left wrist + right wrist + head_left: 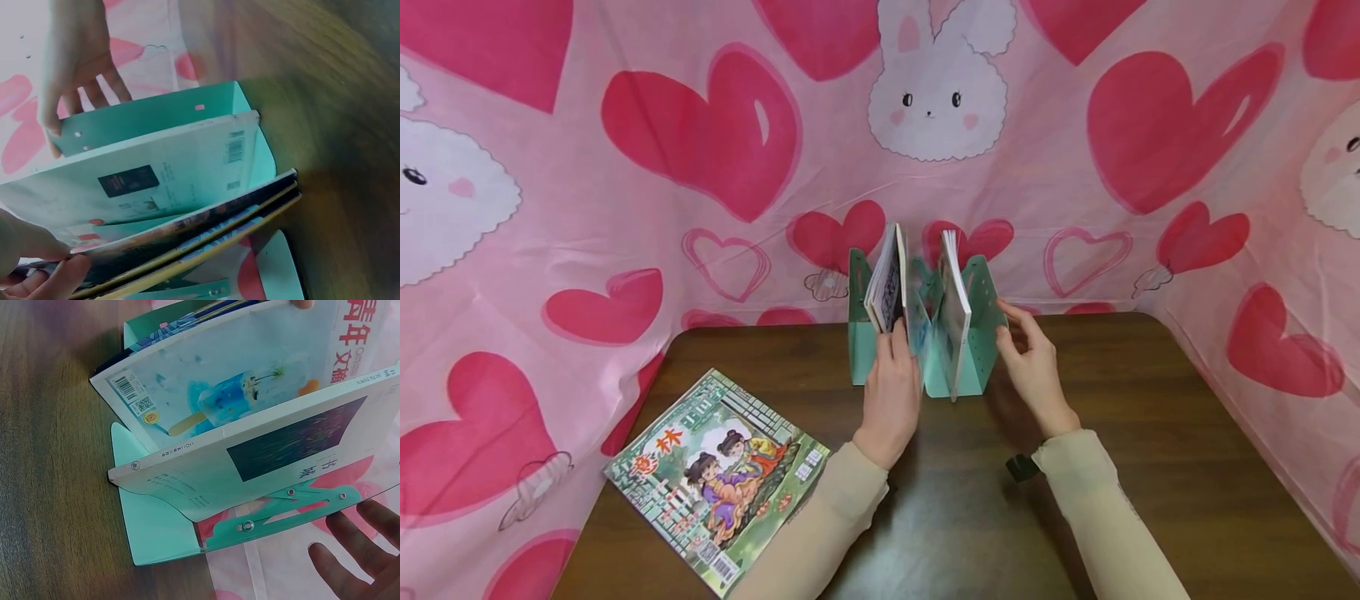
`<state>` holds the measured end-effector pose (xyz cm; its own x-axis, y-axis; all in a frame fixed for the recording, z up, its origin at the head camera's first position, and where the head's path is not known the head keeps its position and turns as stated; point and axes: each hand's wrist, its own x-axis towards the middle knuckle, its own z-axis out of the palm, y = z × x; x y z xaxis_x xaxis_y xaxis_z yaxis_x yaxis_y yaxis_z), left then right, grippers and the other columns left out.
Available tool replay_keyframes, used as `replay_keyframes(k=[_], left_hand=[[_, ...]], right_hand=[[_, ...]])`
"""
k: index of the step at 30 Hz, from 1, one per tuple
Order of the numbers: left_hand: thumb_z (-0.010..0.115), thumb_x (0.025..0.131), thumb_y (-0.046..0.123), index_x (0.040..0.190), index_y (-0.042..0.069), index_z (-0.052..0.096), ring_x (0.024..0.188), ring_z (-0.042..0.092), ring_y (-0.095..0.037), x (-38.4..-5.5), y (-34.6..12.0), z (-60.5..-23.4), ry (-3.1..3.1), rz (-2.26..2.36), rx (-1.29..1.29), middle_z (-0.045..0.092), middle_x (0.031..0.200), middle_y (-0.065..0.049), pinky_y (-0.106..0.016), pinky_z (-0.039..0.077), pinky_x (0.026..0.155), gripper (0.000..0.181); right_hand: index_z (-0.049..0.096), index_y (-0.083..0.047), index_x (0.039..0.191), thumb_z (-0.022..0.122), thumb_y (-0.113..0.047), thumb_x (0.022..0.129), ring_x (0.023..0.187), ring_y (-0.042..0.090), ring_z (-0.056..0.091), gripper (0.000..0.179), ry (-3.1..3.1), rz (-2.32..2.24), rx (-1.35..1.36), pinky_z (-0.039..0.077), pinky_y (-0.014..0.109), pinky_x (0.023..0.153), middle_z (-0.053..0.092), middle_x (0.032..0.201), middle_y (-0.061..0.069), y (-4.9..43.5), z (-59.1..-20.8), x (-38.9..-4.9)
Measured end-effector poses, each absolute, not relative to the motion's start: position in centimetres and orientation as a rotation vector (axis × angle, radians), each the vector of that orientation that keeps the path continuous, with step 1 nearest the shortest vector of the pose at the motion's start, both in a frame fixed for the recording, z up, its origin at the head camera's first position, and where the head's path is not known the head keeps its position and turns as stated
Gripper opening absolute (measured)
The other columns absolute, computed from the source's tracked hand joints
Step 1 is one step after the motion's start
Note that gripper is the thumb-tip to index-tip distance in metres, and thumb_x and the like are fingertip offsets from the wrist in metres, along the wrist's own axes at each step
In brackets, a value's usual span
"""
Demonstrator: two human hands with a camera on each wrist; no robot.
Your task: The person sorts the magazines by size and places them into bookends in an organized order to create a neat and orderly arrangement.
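Note:
A mint-green folding book rack [861,354] stands near the table's back edge, with upright magazines between its panels. My left hand [891,404] grips magazines [887,287] in the rack's left part. Its thumb and fingers [69,275] pinch them at the near edge in the left wrist view. One of these magazines has an ice-pop cover [225,403]. A white magazine [953,308] leans in the right part, apart from both hands. My right hand [1033,362] touches the outer side of the right end panel [981,321] with its fingertips, fingers loosely bent.
Another magazine [715,479], with two cartoon children on its green cover, lies flat on the brown wooden table [955,525] at the left, beside my left forearm. Pink cloth [842,167] with hearts and rabbits hangs behind and along both sides. A dark band [1021,468] sits at my right wrist.

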<state>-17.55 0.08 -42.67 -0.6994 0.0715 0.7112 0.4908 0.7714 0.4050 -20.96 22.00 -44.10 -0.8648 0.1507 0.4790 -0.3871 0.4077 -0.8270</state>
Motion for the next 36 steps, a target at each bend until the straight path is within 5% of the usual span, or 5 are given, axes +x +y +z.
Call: replay_keyframes(k=[7, 14, 36], left_hand=[[0.074, 0.093, -0.002, 0.137, -0.005, 0.043, 0.080, 0.070, -0.038, -17.4, -0.5, -42.9, -2.260, -0.810, -0.437, 0.056, 0.117, -0.024, -0.044, 0.063, 0.065, 0.054], [0.073, 0.095, 0.002, 0.117, 0.000, 0.053, 0.073, 0.067, -0.035, -18.0, -1.7, -43.4, -2.232, -0.763, -0.474, 0.056, 0.100, -0.016, -0.044, 0.060, 0.060, 0.030], [0.076, 0.093, 0.008, 0.109, 0.001, 0.066, 0.074, 0.068, -0.025, -16.3, -5.3, -42.8, -2.230, -0.802, -0.473, 0.064, 0.097, -0.014, -0.041, 0.060, 0.063, 0.020]], right_hand=[[0.059, -0.002, 0.144, 0.057, -0.001, 0.103, 0.101, 0.021, 0.066, 0.042, -2.195, 1.472, 0.198, 0.051, 0.012, 0.081, 0.064, 0.138, 0.022, 21.1, -42.2, -19.7], [0.060, -0.014, 0.148, 0.059, -0.009, 0.104, 0.109, 0.039, 0.066, 0.044, -2.166, 1.515, 0.203, 0.050, 0.009, 0.083, 0.063, 0.142, 0.017, 22.0, -44.3, -20.7], [0.061, -0.015, 0.146, 0.058, -0.009, 0.105, 0.105, 0.031, 0.067, 0.042, -2.174, 1.493, 0.211, 0.052, 0.011, 0.084, 0.063, 0.140, 0.018, 22.0, -44.2, -20.7]])
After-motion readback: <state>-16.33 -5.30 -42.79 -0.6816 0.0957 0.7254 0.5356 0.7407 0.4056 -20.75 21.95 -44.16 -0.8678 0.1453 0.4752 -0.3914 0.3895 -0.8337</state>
